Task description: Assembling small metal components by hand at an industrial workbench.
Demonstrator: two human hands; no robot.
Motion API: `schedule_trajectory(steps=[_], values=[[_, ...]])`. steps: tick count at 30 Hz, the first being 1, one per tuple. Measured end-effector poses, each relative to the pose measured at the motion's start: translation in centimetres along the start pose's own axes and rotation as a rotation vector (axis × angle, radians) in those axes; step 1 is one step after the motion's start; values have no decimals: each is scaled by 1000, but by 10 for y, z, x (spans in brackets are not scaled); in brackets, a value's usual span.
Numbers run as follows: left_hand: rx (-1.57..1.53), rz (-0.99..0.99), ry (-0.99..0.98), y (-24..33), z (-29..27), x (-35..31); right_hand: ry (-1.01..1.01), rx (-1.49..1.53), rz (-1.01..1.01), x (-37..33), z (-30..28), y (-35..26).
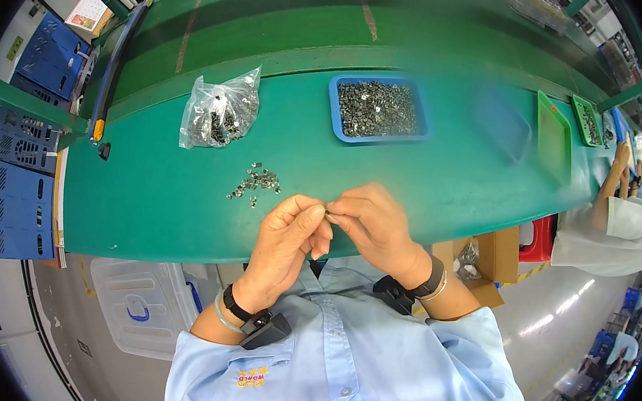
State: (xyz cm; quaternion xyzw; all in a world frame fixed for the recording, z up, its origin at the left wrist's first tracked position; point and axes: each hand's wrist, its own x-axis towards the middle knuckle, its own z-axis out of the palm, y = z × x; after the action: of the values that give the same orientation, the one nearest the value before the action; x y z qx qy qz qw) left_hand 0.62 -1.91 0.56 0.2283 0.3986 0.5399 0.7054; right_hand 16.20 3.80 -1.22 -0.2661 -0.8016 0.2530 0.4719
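My left hand point(293, 232) and my right hand point(374, 224) meet above the near edge of the green table point(145, 208). Thumbs and fingers of both pinch one small dark metal part point(327, 212) between them; its exact shape is mostly covered by the fingertips. Just beyond my left hand lies a loose pile of small shiny metal parts point(258, 181). Farther back, a blue tray point(333, 117) is filled with many similar small parts. To its left rests a clear plastic bag point(200, 117) with more metal pieces inside.
A green tray point(554, 137) and a smaller green tray of parts point(587, 121) stand at the right, near a co-worker's arm point(613, 176). Blue perforated bins point(19, 208) line the left. Below the table are a lidded clear box point(136, 306) and a cardboard box point(497, 262).
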Motion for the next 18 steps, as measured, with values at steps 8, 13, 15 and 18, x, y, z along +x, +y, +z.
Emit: schedule_trajectory(steps=[8, 13, 15, 18], values=[[-121, -7, -134, -2, -4, 0, 1, 248, 132, -3, -1, -6], [-176, -8, -187, -4, -6, 2, -5, 228, 71, 0, -1, -3], [-174, -10, -191, -2, -6, 2, -10, 221, 56, 1, -1, -2], [-170, -14, -197, 2, -5, 1, -20, 209, 26, 3, -2, -2]])
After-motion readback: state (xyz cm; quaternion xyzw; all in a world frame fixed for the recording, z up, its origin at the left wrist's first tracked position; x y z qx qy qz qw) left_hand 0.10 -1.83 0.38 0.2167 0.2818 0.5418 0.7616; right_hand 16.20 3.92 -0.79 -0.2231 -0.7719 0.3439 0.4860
